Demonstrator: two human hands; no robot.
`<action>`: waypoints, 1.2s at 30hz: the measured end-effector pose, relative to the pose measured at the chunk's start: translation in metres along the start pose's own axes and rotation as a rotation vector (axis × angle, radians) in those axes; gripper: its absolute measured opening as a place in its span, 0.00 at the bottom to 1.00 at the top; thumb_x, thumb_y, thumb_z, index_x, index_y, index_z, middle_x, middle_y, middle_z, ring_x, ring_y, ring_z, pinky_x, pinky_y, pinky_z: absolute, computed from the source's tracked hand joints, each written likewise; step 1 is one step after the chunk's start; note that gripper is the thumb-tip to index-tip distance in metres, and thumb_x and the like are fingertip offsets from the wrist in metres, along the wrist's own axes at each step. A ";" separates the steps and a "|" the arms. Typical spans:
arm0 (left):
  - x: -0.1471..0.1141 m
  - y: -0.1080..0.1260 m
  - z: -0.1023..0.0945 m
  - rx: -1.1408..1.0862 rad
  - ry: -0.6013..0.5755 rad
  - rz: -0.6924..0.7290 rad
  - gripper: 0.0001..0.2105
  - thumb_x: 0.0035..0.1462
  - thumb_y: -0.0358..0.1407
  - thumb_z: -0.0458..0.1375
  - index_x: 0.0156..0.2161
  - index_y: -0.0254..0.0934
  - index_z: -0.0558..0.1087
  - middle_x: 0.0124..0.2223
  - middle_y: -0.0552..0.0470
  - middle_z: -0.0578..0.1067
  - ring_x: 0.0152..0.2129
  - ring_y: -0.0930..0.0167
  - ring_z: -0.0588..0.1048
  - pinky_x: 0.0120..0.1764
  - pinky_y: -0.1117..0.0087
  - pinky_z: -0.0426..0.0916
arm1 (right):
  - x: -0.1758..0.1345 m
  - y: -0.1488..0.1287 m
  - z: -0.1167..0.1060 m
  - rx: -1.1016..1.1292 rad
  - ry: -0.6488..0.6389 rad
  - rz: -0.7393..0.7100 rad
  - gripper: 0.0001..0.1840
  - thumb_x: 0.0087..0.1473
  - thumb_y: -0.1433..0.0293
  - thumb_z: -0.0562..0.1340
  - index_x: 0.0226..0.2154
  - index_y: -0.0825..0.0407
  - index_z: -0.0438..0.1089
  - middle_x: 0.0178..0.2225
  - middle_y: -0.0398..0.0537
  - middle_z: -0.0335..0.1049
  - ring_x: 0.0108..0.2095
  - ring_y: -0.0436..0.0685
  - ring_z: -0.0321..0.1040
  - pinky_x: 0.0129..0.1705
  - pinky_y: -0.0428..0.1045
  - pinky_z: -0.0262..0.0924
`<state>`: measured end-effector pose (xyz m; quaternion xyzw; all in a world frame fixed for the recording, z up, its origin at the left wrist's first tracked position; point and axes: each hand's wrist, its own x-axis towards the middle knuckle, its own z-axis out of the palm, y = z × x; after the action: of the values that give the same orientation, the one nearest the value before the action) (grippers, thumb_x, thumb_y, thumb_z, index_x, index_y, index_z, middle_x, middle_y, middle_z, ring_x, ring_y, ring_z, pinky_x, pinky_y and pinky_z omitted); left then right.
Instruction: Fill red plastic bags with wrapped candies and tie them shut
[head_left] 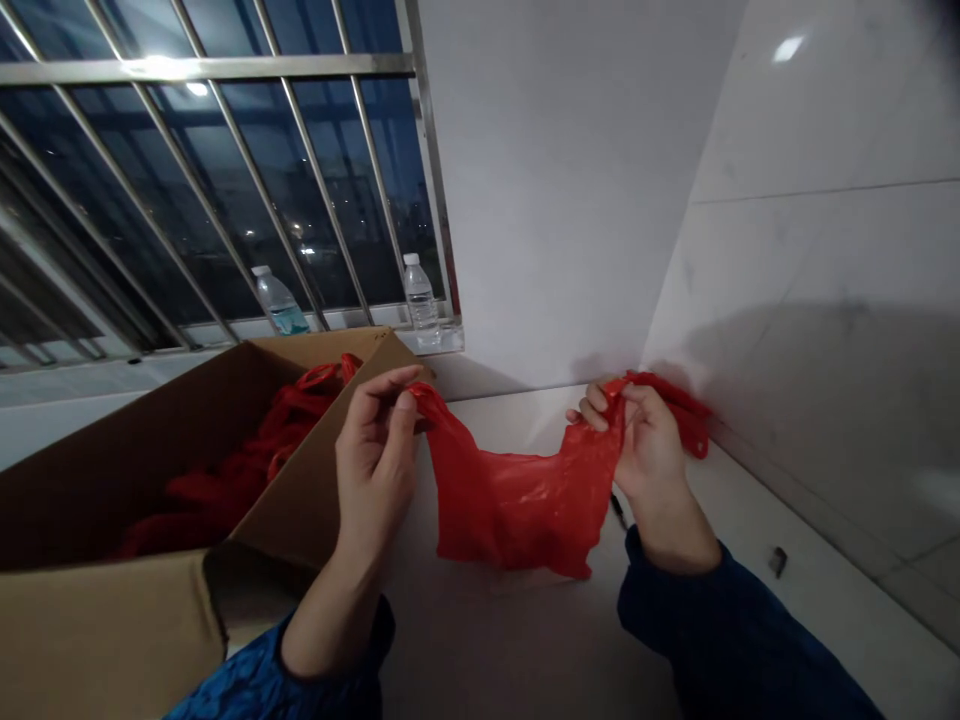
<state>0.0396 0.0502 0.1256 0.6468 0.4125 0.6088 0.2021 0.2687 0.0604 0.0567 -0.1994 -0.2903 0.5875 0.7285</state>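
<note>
A red plastic bag [517,500] hangs stretched between my two hands above the white tabletop. My left hand [381,440] pinches one handle of it between thumb and fingers, close to the box's right side. The other handle is gripped in my right hand [645,430], with the fingers curled round it. Behind my right hand, more red plastic [679,405] lies on the table against the wall. To the left stands an open cardboard box [315,480] with a heap of red plastic bags [247,460] inside.
Two clear bottles stand by the barred window: a tilted-looking one [279,302] and one on the sill's corner [421,300]. A small dark object [778,562] lies on the right of the table [750,640]. A thin black item [618,512] shows beside my right wrist.
</note>
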 end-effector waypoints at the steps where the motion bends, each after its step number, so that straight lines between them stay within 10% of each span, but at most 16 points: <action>1: 0.001 -0.002 0.004 -0.039 0.011 0.002 0.11 0.64 0.38 0.57 0.50 0.40 0.72 0.45 0.50 0.73 0.38 0.72 0.74 0.39 0.73 0.73 | -0.001 0.002 0.002 0.008 0.016 -0.026 0.08 0.54 0.65 0.58 0.25 0.47 0.67 0.23 0.38 0.63 0.20 0.48 0.57 0.45 0.55 0.70; 8: -0.003 -0.007 0.033 -0.167 -0.185 -0.062 0.10 0.63 0.37 0.59 0.48 0.41 0.73 0.43 0.50 0.73 0.38 0.73 0.72 0.42 0.74 0.69 | -0.008 0.028 0.016 -0.298 -0.159 -0.108 0.15 0.56 0.66 0.63 0.48 0.45 0.74 0.51 0.46 0.72 0.45 0.54 0.71 0.52 0.53 0.65; 12: -0.007 -0.008 0.034 -0.191 -0.290 -0.099 0.10 0.63 0.35 0.57 0.48 0.42 0.74 0.40 0.53 0.70 0.37 0.75 0.69 0.41 0.78 0.65 | -0.006 0.036 0.012 -0.444 -0.207 -0.108 0.16 0.63 0.63 0.53 0.48 0.48 0.70 0.29 0.41 0.73 0.28 0.50 0.68 0.42 0.52 0.68; 17: -0.006 -0.011 0.031 -0.360 -0.307 -0.219 0.11 0.63 0.35 0.58 0.50 0.43 0.73 0.40 0.54 0.68 0.37 0.75 0.71 0.40 0.78 0.65 | -0.005 0.037 0.003 -0.277 -0.164 0.005 0.12 0.53 0.70 0.52 0.41 0.47 0.64 0.18 0.30 0.45 0.16 0.45 0.39 0.25 0.45 0.63; 25: -0.009 0.003 0.040 -0.141 -0.433 -0.094 0.05 0.62 0.35 0.59 0.43 0.42 0.75 0.38 0.54 0.73 0.37 0.72 0.73 0.42 0.71 0.66 | -0.024 0.039 0.015 -0.726 -0.353 -0.093 0.52 0.50 0.70 0.66 0.68 0.38 0.35 0.40 0.44 0.64 0.33 0.54 0.66 0.40 0.56 0.70; 30: -0.015 0.003 0.037 0.084 -0.610 0.163 0.06 0.62 0.34 0.60 0.43 0.46 0.77 0.40 0.53 0.76 0.42 0.69 0.72 0.48 0.66 0.64 | -0.026 0.038 0.026 -0.869 -0.523 -0.240 0.22 0.59 0.66 0.60 0.56 0.43 0.65 0.49 0.49 0.68 0.48 0.59 0.66 0.52 0.57 0.63; 36: -0.037 -0.035 0.042 -0.044 -0.423 0.030 0.33 0.57 0.37 0.64 0.64 0.51 0.55 0.60 0.48 0.65 0.57 0.65 0.65 0.60 0.57 0.59 | -0.015 0.042 0.012 -0.644 -0.237 0.139 0.28 0.65 0.51 0.47 0.40 0.52 0.73 0.18 0.39 0.61 0.16 0.48 0.56 0.19 0.45 0.53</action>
<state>0.0730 0.0515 0.0682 0.7617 0.3379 0.4711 0.2892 0.2271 0.0553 0.0365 -0.3686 -0.5290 0.5333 0.5477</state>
